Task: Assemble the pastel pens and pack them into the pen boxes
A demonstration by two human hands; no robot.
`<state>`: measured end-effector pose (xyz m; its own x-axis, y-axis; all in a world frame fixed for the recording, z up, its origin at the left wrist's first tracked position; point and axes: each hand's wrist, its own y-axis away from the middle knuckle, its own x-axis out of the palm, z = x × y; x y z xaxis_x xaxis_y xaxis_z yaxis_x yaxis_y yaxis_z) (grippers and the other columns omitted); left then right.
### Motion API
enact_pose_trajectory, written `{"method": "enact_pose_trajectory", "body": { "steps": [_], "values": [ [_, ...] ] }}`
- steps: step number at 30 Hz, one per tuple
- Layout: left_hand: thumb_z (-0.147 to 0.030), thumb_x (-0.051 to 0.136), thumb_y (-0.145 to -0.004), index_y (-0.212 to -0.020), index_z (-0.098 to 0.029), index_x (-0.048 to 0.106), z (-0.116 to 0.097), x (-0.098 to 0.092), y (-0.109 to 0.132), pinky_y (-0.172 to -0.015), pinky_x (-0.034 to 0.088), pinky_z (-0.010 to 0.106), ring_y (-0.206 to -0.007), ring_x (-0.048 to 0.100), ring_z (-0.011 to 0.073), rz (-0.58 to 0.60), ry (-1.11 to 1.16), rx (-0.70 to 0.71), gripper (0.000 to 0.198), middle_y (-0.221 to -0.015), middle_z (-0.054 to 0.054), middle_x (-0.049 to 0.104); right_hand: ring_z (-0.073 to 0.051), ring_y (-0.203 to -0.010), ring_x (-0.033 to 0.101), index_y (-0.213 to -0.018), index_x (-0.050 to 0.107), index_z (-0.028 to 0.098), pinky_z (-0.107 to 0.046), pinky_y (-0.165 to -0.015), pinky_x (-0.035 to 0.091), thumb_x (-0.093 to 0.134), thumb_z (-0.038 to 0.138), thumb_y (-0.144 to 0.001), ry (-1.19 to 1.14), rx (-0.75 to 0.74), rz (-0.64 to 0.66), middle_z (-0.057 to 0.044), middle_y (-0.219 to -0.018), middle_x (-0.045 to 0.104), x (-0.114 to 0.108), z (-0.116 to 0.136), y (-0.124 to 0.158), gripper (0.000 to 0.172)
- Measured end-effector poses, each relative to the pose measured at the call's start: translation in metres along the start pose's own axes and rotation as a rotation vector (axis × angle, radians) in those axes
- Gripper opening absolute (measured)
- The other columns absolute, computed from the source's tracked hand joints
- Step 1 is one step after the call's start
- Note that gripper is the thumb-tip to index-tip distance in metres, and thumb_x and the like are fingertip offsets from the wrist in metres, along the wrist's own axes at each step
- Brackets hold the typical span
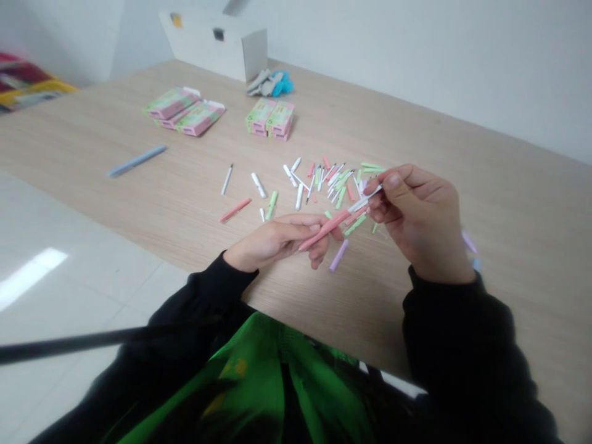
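Observation:
My left hand (pixel 282 237) holds a pink pen barrel (pixel 329 227) between thumb and fingers, tilted up to the right. At the barrel's upper end is a slim white pen refill (pixel 361 203), its far end pinched by my right hand (pixel 419 206). The refill lines up with the barrel; how deep it sits inside I cannot tell. Beneath and behind both hands lie loose pen parts in pink, green and white (pixel 340 180), some hidden by my right hand. A purple pen part (pixel 339 255) lies just below my left fingertips.
On the wooden table (pixel 518 203), pink-and-green boxes (pixel 201 117) lie at the back left, with stacked ones (pixel 271 118) nearby. A white box (pixel 213 46) and grey-blue gloves (pixel 272 83) stand behind. A blue pen (pixel 137 161) lies left, a pink part (pixel 235 210) closer.

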<state>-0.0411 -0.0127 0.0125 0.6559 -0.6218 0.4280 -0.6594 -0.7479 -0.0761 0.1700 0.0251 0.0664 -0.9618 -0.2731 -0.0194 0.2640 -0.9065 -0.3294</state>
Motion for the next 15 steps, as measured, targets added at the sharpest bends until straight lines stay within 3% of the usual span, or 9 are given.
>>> {"method": "enact_pose_trajectory", "body": {
  "steps": [10,15],
  "values": [
    [-0.033,0.056,-0.096,-0.106,-0.014,0.071,0.001,0.001,-0.016,-0.065,0.044,0.032,-0.063,0.051,0.0155,0.056,-0.011,0.024,0.026,-0.068,0.001,0.051,-0.010,-0.060,0.059,-0.082,0.069,0.027,-0.022,-0.056,0.058,0.068,0.039,-0.094,-0.031,0.010,-0.026,0.001,-0.083,0.066,-0.012,-0.022,0.001,0.018],
    [-0.029,0.055,-0.095,-0.108,-0.014,0.072,0.001,-0.005,-0.013,-0.069,0.041,0.032,-0.068,0.047,0.0165,0.046,-0.103,0.029,0.027,-0.071,0.001,0.049,-0.010,-0.059,0.061,-0.083,0.071,0.026,-0.024,-0.055,0.058,0.072,0.036,-0.092,-0.023,-0.053,-0.035,0.001,-0.081,0.069,-0.002,-0.011,0.009,0.013]
  ]
}}
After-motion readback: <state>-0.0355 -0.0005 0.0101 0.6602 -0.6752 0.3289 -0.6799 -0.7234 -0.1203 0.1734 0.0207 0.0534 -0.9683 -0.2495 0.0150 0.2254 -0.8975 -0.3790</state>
